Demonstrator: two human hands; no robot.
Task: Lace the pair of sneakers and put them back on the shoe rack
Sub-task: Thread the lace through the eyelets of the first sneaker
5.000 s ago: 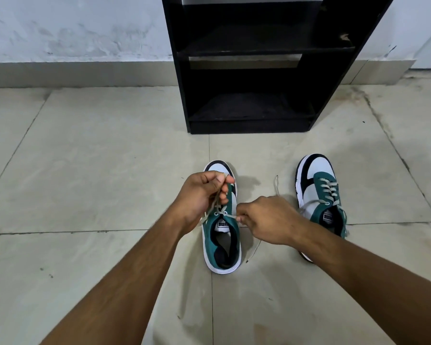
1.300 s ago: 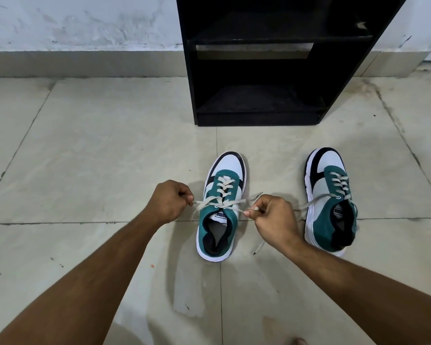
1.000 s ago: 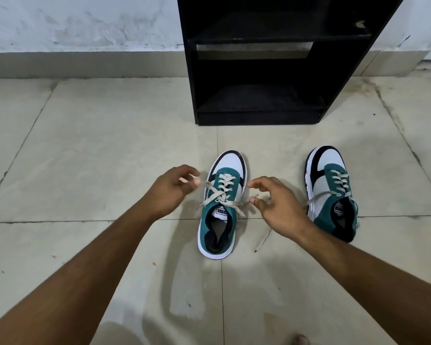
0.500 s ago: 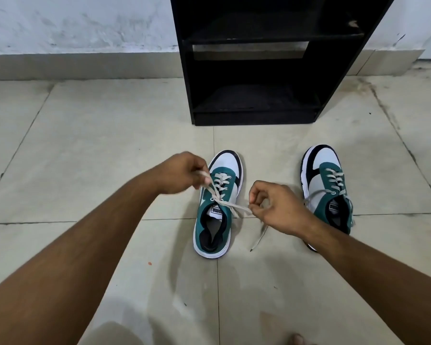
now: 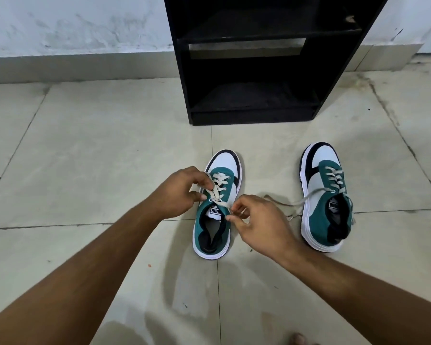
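I'm looking down at a tiled floor (image 5: 90,155). Two green, white and black sneakers stand on it, toes pointing far, towards the black shoe rack (image 5: 256,58) against the wall (image 5: 72,23). Both rack shelves I can see hold nothing.

Near sneaker (image 5: 215,207), centre of view: laced up to the top eyelets, tongue label showing. My left hand (image 5: 177,192) sits at its left side, level with the upper lacing. Thumb and forefinger are pinched together on a cream lace (image 5: 213,189) strand that rises from the crossings; the other fingers curl loosely. My right hand (image 5: 261,222) hovers just right of the tongue, over the collar's right edge. Its thumb and forefinger are closed on the other lace end, which runs short and fairly taut from the top eyelet to the fingertips. The strands appear to cross between the two hands, but the crossing is small and partly hidden by fingers, so I cannot tell whether a knot has formed.

Second sneaker (image 5: 326,197): well to the right, apart from both hands, upright on its sole. Its laces (image 5: 335,178) are threaded through, with a loose end (image 5: 291,204) trailing left across the tile behind my right hand.

A toe (image 5: 297,338) shows at the near edge.
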